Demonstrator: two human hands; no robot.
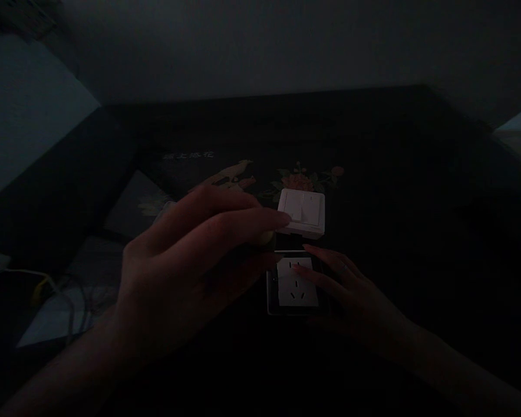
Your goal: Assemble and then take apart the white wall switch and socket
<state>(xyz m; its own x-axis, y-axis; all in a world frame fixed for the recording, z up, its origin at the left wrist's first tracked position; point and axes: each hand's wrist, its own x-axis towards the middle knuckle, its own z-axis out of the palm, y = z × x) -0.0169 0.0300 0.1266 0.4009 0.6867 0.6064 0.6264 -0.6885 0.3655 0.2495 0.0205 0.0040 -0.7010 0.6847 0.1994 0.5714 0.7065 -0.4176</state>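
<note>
The scene is very dark. My left hand [195, 255] is raised in front of the camera, its fingers closed around a small yellowish thing [264, 237] that is mostly hidden. Beyond its fingertips lies a white wall switch [310, 208] on a dark surface. Nearer to me is a wall socket [297, 292] with a white middle and a dark frame. My right hand [347, 278] reaches in from the right with fingers stretched out. One fingertip lies over the socket's upper slots, another by its far edge.
The dark table [395, 150] bears a printed bird and flowers [297, 182]. Pale cables [65, 295] and a yellow item [39, 289] are at the left, close to a grey flat panel [134, 202]. A wall [260, 46] rises behind.
</note>
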